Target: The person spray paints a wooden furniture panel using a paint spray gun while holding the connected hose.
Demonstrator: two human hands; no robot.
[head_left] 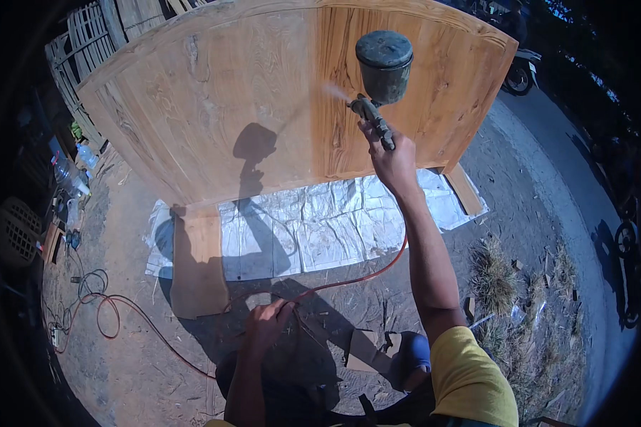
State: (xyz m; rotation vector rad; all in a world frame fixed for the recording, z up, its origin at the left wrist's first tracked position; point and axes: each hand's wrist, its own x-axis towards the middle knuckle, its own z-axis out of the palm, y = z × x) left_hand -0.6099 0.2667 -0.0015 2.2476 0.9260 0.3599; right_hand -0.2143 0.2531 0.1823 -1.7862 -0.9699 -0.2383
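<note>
My right hand (395,160) is wrapped round the handle of a spray gun (372,119) with a dark, lidded paint cup (384,67) on top. A pale mist leaves its nozzle toward a large wooden panel (263,78). The panel's wood is darker and richer orange on the right, paler on the left. Low in front of me, my left hand (266,324) is closed on a thin red-orange air hose (349,281), which curves up toward the gun. The gun's trigger is hidden behind my fingers.
A silver-white sheet (327,220) lies under the panel, beside a wooden foot (201,263). More hose coils (107,313) lie on the dirt at left, near plastic bottles (68,174) and a crate (20,231). Dry grass (495,274) and a road with motorbikes (521,75) are at right.
</note>
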